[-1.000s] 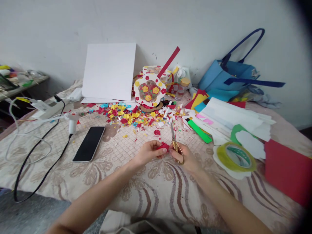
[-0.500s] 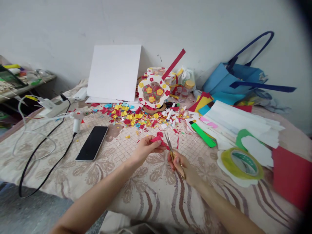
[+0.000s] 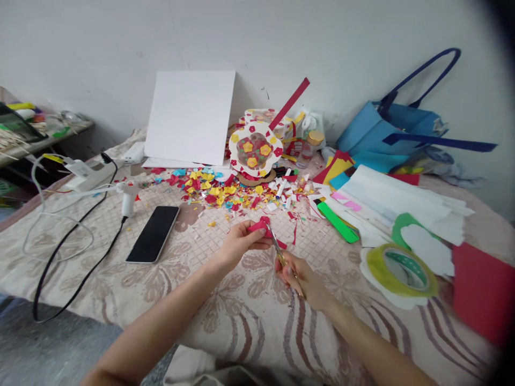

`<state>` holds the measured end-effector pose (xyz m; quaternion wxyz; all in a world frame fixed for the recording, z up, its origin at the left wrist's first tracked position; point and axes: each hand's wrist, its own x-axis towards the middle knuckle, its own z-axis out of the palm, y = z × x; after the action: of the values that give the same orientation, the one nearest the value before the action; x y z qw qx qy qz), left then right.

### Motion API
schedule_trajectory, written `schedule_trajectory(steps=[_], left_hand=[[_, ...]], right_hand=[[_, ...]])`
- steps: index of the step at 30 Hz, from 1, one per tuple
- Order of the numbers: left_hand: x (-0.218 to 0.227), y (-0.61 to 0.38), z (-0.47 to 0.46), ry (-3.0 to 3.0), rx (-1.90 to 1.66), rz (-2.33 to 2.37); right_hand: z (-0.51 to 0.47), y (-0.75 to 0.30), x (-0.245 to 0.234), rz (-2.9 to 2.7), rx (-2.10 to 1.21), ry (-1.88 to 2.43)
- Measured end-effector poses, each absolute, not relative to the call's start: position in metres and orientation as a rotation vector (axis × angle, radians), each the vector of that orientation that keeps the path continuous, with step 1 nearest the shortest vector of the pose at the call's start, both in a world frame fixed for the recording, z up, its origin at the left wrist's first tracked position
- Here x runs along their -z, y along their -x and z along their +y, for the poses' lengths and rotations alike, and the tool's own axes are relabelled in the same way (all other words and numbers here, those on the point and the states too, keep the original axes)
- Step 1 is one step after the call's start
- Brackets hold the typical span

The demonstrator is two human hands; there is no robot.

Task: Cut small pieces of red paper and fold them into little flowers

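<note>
My left hand (image 3: 241, 239) pinches a small piece of red paper (image 3: 257, 227) above the patterned tablecloth. In my right hand (image 3: 298, 272) is a pair of scissors (image 3: 280, 256) with gold handles. The scissor blades are nearly closed and their tips lie at the right side of the red paper. A red paper strip (image 3: 282, 244) shows just right of the blades. Beyond my hands, many red, yellow, white and blue paper scraps (image 3: 213, 188) lie scattered in front of a round flower-decorated paper piece (image 3: 255, 149) with a red strip handle.
A black phone (image 3: 153, 234) and a white glue gun (image 3: 127, 199) with cables lie left. A white board (image 3: 189, 118) leans on the wall. To the right are a green cutter (image 3: 337, 221), a tape roll (image 3: 402, 269), red paper (image 3: 485, 289), white sheets (image 3: 402, 201) and a blue bag (image 3: 386, 128).
The scissors' blades have closed and their tips have moved left onto the red paper. My left hand stays almost in place. The view has shifted slightly.
</note>
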<state>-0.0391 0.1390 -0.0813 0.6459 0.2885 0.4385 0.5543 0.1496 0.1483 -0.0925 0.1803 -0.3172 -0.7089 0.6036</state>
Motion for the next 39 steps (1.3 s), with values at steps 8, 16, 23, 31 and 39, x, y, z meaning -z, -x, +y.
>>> schedule_trajectory(steps=[8,16,23,31,39], left_hand=[[0.0811,0.0403,0.1393,-0.667,-1.25,0.996],[0.0809,0.041,0.139,-0.672,-1.245,0.989],[0.0836,0.0407,0.1399,-0.681,-1.241,0.994],[0.0849,0.0415,0.1403,-0.691,-1.26,0.996],[0.0861,0.0424,0.1408,-0.695,-1.267,0.988]], right_hand=[[0.1495,-0.1506,0.0968,-2.005,-1.735,0.864],[0.1483,-0.15,0.0922,-2.001,-1.755,0.883],[0.1489,-0.1502,0.0943,-1.996,-1.758,0.89],[0.1501,-0.1494,0.0991,-1.93,-1.773,0.882],[0.147,-0.1475,0.0979,-1.883,-1.788,0.907]])
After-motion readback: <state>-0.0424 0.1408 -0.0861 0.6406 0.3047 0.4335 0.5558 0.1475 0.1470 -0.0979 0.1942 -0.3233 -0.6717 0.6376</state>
